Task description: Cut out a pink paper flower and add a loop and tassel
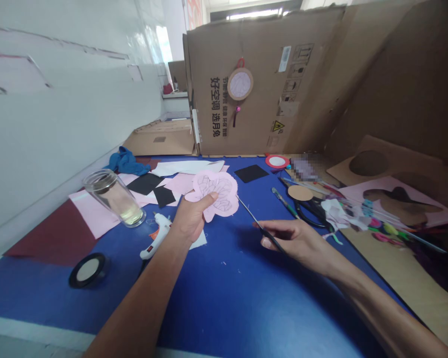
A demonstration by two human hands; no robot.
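My left hand (196, 214) pinches a pink flower-shaped cutout (227, 199) between thumb and fingers, above the blue table. Dark drawn lines cover the cutout's middle, and its edge is scalloped. In my right hand (294, 241) is what looks like a pair of scissors (252, 214), seen almost edge-on, with thin metal blades and a dark handle. The blade tip meets or nearly meets the cutout's right edge; I cannot tell whether the blades are apart. Beneath my left forearm lies a white glue gun (159, 237), partly hidden.
Left of me stand a glass jar of pale liquid (125, 201) and a black tape roll (87, 271). Pink and black sheets (252, 173) lie toward the back. Black-handled scissors (313, 211) and craft scraps crowd the right. A large cardboard box (261, 119) walls the far side.
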